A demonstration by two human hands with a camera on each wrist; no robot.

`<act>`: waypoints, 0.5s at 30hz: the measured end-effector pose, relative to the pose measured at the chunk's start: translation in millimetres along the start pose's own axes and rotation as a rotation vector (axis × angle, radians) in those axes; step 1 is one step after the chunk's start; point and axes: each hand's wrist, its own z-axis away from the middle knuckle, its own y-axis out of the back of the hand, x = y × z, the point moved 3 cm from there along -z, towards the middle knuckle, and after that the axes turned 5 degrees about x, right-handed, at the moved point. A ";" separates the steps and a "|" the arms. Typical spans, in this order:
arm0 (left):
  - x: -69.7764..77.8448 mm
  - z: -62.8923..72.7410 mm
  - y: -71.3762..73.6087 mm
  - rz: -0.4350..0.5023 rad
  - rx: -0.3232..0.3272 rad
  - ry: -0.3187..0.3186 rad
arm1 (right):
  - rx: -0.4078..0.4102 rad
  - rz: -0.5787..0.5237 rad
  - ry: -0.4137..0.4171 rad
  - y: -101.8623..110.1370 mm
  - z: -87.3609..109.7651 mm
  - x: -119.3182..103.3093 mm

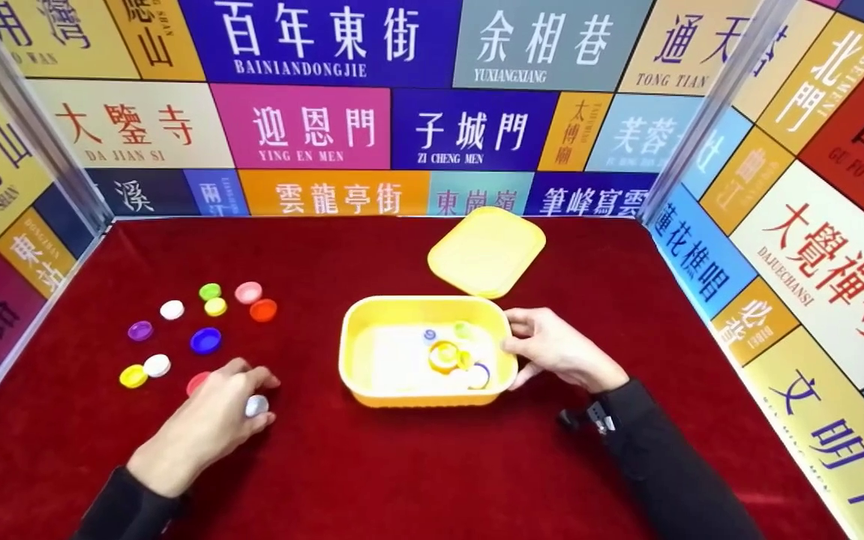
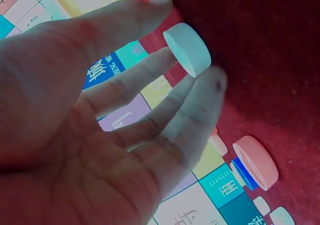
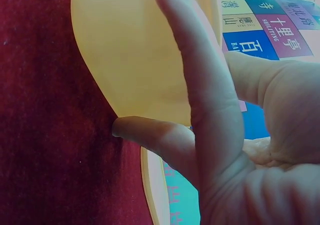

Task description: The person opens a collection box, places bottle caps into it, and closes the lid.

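Left hand (image 1: 211, 416) stands wide around a white cap (image 1: 256, 406), thumb apart from it.

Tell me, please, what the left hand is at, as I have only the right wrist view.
Observer: The left hand has a white cap between its thumb and fingers.
Operator: Thank you; could you say whether anything is inside the yellow box?
Observer: Yes, a round yellow piece lies in it.
Operator: And are there any caps outside the box?
Observer: Yes, a blue cap lies left of the box in the head view.
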 end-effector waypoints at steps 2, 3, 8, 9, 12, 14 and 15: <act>-1.1 1.4 0.5 0.000 0.014 -0.014 | -0.003 -0.006 0.001 -0.8 0.0 0.0; -1.7 1.9 0.5 0.000 0.021 -0.020 | -0.005 -0.007 0.002 -1.1 0.0 -0.1; -3.3 1.3 -0.7 -0.009 0.031 -0.035 | -0.008 -0.018 0.003 -1.0 1.0 0.0; -3.1 0.6 -0.8 -0.009 0.030 -0.036 | -0.008 -0.019 0.003 -0.7 1.3 0.0; -1.3 -2.1 0.3 -0.010 0.030 -0.036 | -0.011 -0.021 0.003 0.0 1.8 -0.2; 1.0 -4.6 2.5 -0.010 0.040 -0.041 | -0.012 -0.021 0.007 0.1 1.8 -0.8; 2.3 -5.9 4.0 -0.009 0.049 -0.045 | -0.014 -0.021 0.010 0.0 1.7 -1.1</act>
